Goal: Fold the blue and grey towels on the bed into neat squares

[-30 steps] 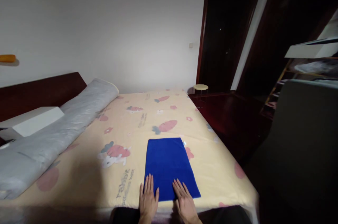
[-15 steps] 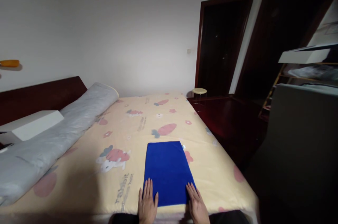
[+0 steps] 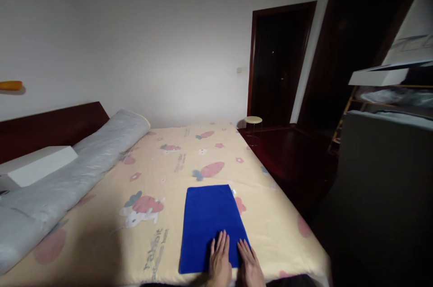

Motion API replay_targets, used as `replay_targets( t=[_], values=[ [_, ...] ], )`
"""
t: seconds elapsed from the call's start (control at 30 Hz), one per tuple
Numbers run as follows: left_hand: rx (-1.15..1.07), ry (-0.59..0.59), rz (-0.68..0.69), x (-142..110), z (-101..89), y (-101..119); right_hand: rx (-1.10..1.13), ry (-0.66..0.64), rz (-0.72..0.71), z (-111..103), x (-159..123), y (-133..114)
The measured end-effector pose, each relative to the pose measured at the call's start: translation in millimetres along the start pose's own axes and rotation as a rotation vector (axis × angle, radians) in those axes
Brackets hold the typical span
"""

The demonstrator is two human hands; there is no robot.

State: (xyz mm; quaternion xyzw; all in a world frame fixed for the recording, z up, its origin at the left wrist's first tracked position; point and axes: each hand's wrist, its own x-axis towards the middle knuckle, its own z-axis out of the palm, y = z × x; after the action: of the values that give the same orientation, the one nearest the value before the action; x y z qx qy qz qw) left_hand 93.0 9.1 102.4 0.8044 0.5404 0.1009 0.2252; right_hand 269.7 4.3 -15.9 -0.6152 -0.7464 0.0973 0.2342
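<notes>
A blue cloth (image 3: 206, 215) lies flat on the patterned bed sheet (image 3: 145, 242), close to the bed's front edge, with a small pale tag at its far right corner. My left hand (image 3: 221, 257) rests palm down on the near part of the cloth, right of its middle, fingers stretched out. Just beside it, my right hand (image 3: 251, 262) lies with extended fingers over the cloth's near right edge. A narrow gap of blue shows between the two hands. Neither hand grasps anything.
A rolled grey mattress or quilt (image 3: 91, 161) lies along the left, with a white box (image 3: 42, 163) by the dark headboard (image 3: 61, 125). Beyond the bed's right edge stand a round stool (image 3: 253, 120) and a dark grey panel (image 3: 382, 188) before a shelf with another white box (image 3: 379, 77).
My left hand has moved right, from the cloth's left edge onto its surface near my right hand. My right hand stays at the right edge. The view has shifted slightly.
</notes>
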Motion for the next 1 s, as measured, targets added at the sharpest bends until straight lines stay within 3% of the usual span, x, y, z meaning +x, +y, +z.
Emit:
replay_targets(
  t=[0.1, 0.17, 0.27, 0.37, 0.57, 0.73, 0.9, 1.0],
  values=[
    [-0.062, -0.069, -0.014, 7, 8.6, 14, -0.035, 0.032, -0.024, 4, 0, 4],
    [-0.072, -0.094, 0.004, 8, 14.8, 8, -0.036, 0.023, -0.031, 3, 0, 3],
    [-0.008, -0.048, -0.002, 2, 22.2, -20, -0.010, -0.024, 0.001, -4, -1, -3],
    [0.146, 0.031, -0.124, -9, 22.9, -54, 0.023, -0.049, 0.037, -15, -4, -12],
    [0.410, 0.157, -0.343, -39, -1.7, -95, 0.027, -0.017, 0.052, -25, -5, -23],
    [0.489, 0.187, -0.483, -50, -16.6, -100, 0.017, -0.034, 0.048, -27, -6, -23],
    [0.491, 0.192, -0.496, -50, -17.2, -96, -0.014, -0.046, 0.065, -31, -1, -26],
    [0.522, 0.189, -0.504, -50, -15.1, -96, -0.059, -0.071, 0.076, -40, 11, -41]
  ],
)
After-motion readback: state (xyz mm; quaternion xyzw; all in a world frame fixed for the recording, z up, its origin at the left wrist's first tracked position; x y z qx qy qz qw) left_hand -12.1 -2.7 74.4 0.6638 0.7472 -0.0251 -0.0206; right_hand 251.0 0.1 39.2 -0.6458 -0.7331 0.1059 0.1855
